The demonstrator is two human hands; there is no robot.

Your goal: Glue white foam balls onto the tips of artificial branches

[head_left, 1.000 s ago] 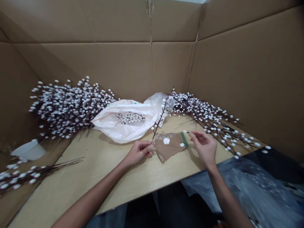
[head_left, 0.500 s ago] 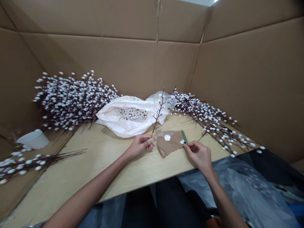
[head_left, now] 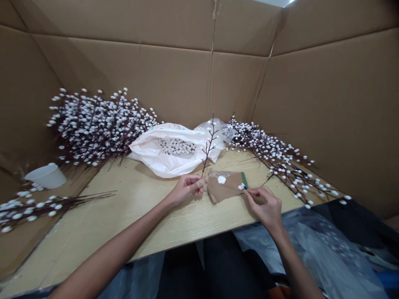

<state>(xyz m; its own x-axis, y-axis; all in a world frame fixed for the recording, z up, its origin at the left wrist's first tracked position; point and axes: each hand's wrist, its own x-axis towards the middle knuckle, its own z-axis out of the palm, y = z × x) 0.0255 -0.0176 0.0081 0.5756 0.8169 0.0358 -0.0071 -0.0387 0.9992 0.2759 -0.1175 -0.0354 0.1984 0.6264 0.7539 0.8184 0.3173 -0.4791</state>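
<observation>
The branch (head_left: 208,149) is thin, dark brown and twiggy, with white berries (head_left: 209,123). The left hand (head_left: 188,189) grips its base; the right hand (head_left: 264,205) pinches a small dark piece (head_left: 245,188).

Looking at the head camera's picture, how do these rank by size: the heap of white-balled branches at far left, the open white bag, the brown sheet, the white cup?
1. Heap of white-balled branches
2. Open white bag
3. Brown sheet and white cup: too alike to rank
</observation>
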